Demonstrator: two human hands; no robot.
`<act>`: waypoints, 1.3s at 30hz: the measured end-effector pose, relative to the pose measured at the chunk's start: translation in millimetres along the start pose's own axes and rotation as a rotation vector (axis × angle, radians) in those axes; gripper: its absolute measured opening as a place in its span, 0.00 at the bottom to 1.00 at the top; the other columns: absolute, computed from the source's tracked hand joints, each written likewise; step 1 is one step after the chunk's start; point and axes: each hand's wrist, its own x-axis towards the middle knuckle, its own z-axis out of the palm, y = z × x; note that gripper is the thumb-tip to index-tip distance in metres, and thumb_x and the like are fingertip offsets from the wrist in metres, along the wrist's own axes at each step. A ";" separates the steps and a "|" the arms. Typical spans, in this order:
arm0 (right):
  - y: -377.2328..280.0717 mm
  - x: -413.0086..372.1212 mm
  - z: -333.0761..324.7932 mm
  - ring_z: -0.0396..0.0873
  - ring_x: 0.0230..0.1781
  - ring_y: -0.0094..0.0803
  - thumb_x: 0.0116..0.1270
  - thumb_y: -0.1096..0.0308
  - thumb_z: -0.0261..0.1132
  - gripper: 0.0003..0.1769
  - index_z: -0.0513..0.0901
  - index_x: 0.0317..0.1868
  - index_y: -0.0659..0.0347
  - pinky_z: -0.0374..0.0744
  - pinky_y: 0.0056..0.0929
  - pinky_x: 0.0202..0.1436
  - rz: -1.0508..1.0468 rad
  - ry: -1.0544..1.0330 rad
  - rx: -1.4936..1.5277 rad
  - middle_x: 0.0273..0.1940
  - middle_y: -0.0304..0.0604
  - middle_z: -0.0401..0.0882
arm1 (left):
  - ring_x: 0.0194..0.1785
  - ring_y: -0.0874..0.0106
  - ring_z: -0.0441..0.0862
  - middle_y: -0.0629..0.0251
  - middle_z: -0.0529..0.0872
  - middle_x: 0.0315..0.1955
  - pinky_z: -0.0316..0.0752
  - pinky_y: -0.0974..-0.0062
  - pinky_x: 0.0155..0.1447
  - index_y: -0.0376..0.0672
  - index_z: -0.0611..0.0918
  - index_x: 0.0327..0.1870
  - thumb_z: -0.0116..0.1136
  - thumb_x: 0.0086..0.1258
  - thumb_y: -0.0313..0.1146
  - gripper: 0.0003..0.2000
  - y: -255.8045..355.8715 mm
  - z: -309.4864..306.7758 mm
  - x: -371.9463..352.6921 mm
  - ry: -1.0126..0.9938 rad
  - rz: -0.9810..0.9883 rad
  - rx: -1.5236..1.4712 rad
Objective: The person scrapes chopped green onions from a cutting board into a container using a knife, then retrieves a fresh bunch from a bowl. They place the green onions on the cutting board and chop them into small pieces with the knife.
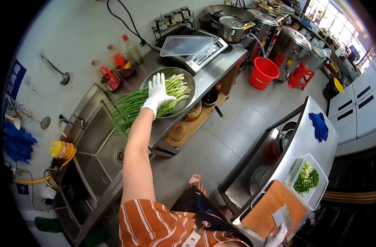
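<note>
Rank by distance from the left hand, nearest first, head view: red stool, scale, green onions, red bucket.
1. Green onions: in the steel basin, under the left hand.
2. Scale: on the counter, just past the basin.
3. Red bucket: on the floor, off to the right.
4. Red stool: also right, beyond the bucket.

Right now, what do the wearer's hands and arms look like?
The left hand and right hand wear white gloves; the left one ends at the wrist. The left sleeve is short, rust-orange with white stripes; the right sleeve's edge is hidden.
</note>
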 end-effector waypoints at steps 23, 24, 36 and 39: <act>-163.0 34.4 27.7 0.79 0.35 0.46 0.61 0.75 0.66 0.13 0.81 0.47 0.58 0.78 0.39 0.40 0.092 -0.352 0.259 0.34 0.48 0.79 | 0.51 0.59 0.84 0.52 0.86 0.50 0.76 0.61 0.56 0.36 0.84 0.52 0.79 0.47 0.41 0.30 -74.9 71.4 136.2 -0.803 -0.100 -0.509; -166.0 34.2 29.1 0.76 0.32 0.44 0.59 0.76 0.67 0.16 0.80 0.48 0.59 0.75 0.40 0.35 0.109 -0.359 0.307 0.31 0.45 0.76 | 0.51 0.59 0.84 0.52 0.86 0.50 0.76 0.61 0.56 0.36 0.84 0.52 0.79 0.47 0.41 0.30 -71.2 62.6 133.4 -0.806 -0.099 -0.507; -190.3 39.9 29.4 0.77 0.31 0.47 0.61 0.76 0.65 0.10 0.81 0.44 0.56 0.75 0.41 0.34 0.060 -0.314 0.310 0.29 0.46 0.76 | 0.48 0.56 0.86 0.51 0.87 0.46 0.79 0.64 0.54 0.32 0.85 0.48 0.80 0.44 0.36 0.28 -62.1 62.7 126.1 -0.613 -0.006 -0.342; -189.0 37.7 31.3 0.76 0.31 0.45 0.60 0.77 0.65 0.12 0.80 0.44 0.55 0.75 0.41 0.34 0.034 -0.301 0.299 0.29 0.45 0.75 | 0.44 0.59 0.86 0.50 0.88 0.43 0.79 0.64 0.52 0.29 0.84 0.47 0.80 0.44 0.35 0.28 -60.9 53.5 122.4 -0.651 -0.093 -0.448</act>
